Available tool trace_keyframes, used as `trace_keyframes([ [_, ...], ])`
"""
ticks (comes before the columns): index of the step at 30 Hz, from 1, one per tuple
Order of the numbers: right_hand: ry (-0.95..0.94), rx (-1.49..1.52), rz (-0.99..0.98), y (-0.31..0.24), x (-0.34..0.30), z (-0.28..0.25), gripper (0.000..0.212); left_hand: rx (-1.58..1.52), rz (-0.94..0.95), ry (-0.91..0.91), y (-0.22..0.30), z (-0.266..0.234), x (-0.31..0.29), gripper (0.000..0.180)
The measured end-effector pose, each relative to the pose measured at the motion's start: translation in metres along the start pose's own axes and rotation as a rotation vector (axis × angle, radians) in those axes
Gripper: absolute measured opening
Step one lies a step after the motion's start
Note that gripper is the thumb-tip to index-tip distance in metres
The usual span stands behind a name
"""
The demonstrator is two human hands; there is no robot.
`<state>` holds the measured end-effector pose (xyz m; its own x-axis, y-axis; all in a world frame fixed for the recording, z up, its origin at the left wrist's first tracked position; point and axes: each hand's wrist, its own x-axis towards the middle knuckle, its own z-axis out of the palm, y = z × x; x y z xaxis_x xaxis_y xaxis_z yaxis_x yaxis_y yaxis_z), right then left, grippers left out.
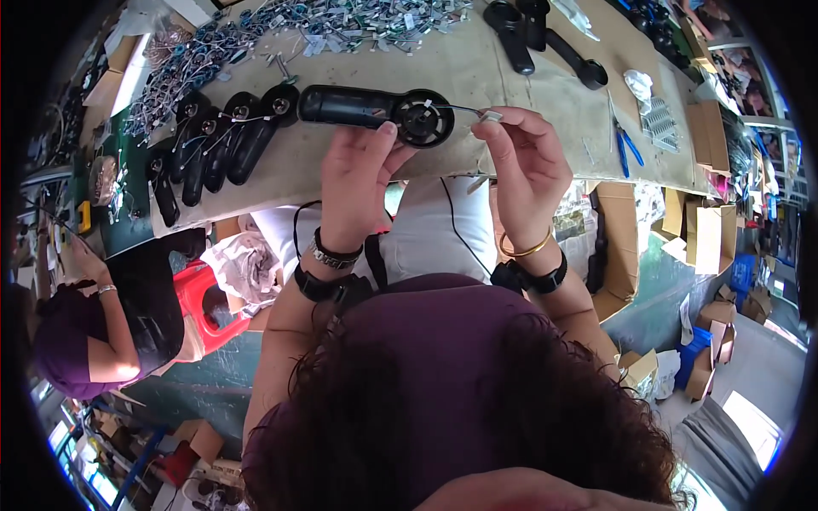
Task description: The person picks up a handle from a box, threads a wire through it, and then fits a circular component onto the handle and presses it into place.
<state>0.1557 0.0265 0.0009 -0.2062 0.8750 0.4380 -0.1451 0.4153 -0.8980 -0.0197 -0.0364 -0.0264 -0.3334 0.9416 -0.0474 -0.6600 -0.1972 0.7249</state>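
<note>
A black plastic housing (345, 104), shaped like a small hand-held fan with a long handle and a round slotted head, lies level above the near part of the table. My left hand (358, 170) grips it from below, its thumb near the joint of handle and head. From the head's centre a thin dark wire (464, 107) runs to the right. My right hand (528, 157) pinches a small pale piece (489, 117) at the wire's end between thumb and forefinger. Whether that piece is a connector or a tiny board is too small to tell.
Several similar black housings (260, 132) with wires stand left on the table (358, 64). A heap of small wired parts (341, 30) covers the far side. More black parts (511, 38) lie far right, blue-handled pliers (626, 145) nearer. A co-worker (85, 341) sits left.
</note>
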Motion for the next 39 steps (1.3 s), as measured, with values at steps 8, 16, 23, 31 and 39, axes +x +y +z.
trace_keyframes([
  [8,0.192,0.153,0.119,0.008,0.006,0.007,0.017,0.026,-0.168,-0.119,0.002,-0.003,-0.008,0.026],
  [16,0.179,0.489,0.458,0.02,0.005,0.024,0.016,0.652,0.295,-0.47,-0.008,0.0,0.006,0.034],
  [23,0.248,0.27,0.138,0.034,0.003,0.043,0.017,0.109,-0.188,-0.125,-0.026,0.008,-0.005,0.047],
  [31,0.123,0.206,0.03,0.024,0.006,0.044,0.018,-0.108,-0.284,-0.194,-0.011,0.011,-0.007,0.051],
  [39,-0.027,-0.072,-0.208,0.009,-0.005,0.014,0.022,-0.175,-0.232,-0.072,0.001,-0.002,0.0,0.041],
])
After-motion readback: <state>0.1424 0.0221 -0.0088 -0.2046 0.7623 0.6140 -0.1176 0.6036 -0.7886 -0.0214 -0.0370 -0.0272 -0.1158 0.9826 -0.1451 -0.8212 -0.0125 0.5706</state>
